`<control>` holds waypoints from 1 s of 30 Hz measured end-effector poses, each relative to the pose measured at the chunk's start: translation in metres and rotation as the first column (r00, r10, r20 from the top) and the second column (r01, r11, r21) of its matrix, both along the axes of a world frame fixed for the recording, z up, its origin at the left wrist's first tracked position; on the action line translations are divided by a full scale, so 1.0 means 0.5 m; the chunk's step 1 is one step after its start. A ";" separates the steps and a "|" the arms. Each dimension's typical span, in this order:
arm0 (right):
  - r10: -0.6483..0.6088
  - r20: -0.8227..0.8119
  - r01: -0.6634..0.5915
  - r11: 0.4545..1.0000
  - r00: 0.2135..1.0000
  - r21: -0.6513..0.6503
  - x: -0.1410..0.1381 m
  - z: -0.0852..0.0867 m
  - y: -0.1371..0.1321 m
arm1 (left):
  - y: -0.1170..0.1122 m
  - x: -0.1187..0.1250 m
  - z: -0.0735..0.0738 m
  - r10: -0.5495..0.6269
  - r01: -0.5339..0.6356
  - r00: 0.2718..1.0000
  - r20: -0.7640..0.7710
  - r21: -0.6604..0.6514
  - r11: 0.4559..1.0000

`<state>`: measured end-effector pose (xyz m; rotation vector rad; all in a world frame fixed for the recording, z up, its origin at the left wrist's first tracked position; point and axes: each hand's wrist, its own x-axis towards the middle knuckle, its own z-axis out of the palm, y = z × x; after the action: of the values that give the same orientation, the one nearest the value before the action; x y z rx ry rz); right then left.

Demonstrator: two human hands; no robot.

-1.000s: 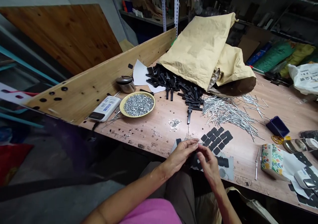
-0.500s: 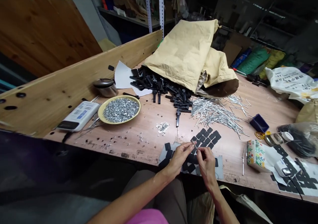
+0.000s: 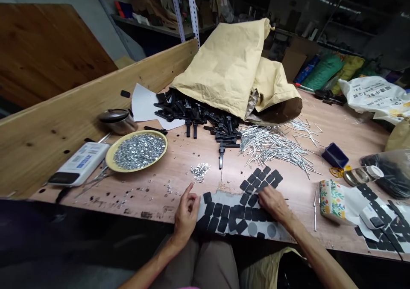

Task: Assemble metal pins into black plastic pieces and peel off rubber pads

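Note:
My left hand (image 3: 186, 212) is at the left edge of a grey sheet (image 3: 277, 232), its fingers loosely curled and apart, with nothing visible in them. Just beyond it lies a small pile of metal nuts (image 3: 200, 172). Over the right part of the sheet, my right hand (image 3: 274, 202) reaches down with bent fingers pressed together at the black pads (image 3: 253, 200). Its fingertips are partly hidden, and I cannot make out what they hold. Rows of black rounded pads (image 3: 224, 211) cover the sheet. A black plastic part with a metal rod (image 3: 221, 156) points toward me.
A yellow bowl of nuts (image 3: 109, 157), a white scale (image 3: 85, 159) and a metal pot (image 3: 119, 121) stand left. Black plastic parts (image 3: 182, 107) and metal rods (image 3: 272, 146) lie in heaps before a large paper sack (image 3: 224, 67). At right are a blue box (image 3: 335, 156) and a flowered box (image 3: 332, 199).
My hands were together over the sheet with a thin metal rod between them. They have parted: the left moved left, the right went to the pads. The rod no longer shows there.

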<state>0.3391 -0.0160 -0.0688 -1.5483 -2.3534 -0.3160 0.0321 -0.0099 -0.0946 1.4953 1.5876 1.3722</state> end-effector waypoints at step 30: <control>-0.197 -0.075 0.200 0.979 0.978 0.042 0.011 0.019 0.032 | 0.000 0.011 -0.025 0.042 -0.019 0.975 -0.220 0.104 0.994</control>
<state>0.3444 0.0000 -0.0594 -1.7452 -2.1260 -0.3558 0.0377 -0.0101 -0.1072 1.7436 1.7036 1.3589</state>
